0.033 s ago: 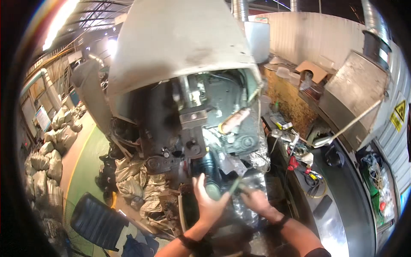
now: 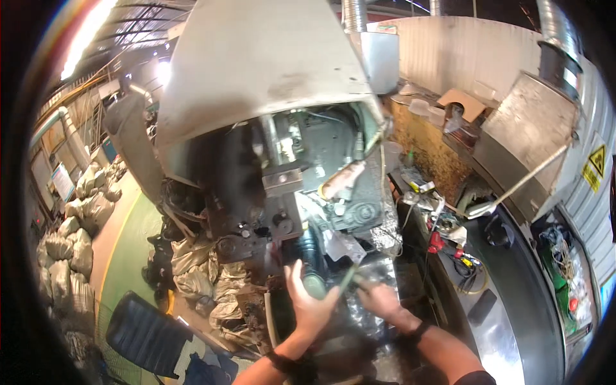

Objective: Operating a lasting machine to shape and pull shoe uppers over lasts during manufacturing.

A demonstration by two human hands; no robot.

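Observation:
My left hand cups the near end of a dark green cylinder, its fingers on the left side and its thumb on the right. A thin greenish strip slants upward from beside that thumb. To its right is my right hand, fingers curled together close to the strip and blurred; what they pinch does not show clearly. Beyond the hands, a clear plastic sheet or bag lies next to the cylinder, inside the open machine. A pale, stained roll-shaped piece rests farther in.
The machine's large pale cover rises ahead. On the right, a bench bears cables and a red tool. Crumpled sacks and a black chair stand left. Shiny foil-like sheeting lies under my right hand.
The view has shifted slightly, so the machine and bench sit a little farther left and lower. Both hands keep nearly the same place and pose.

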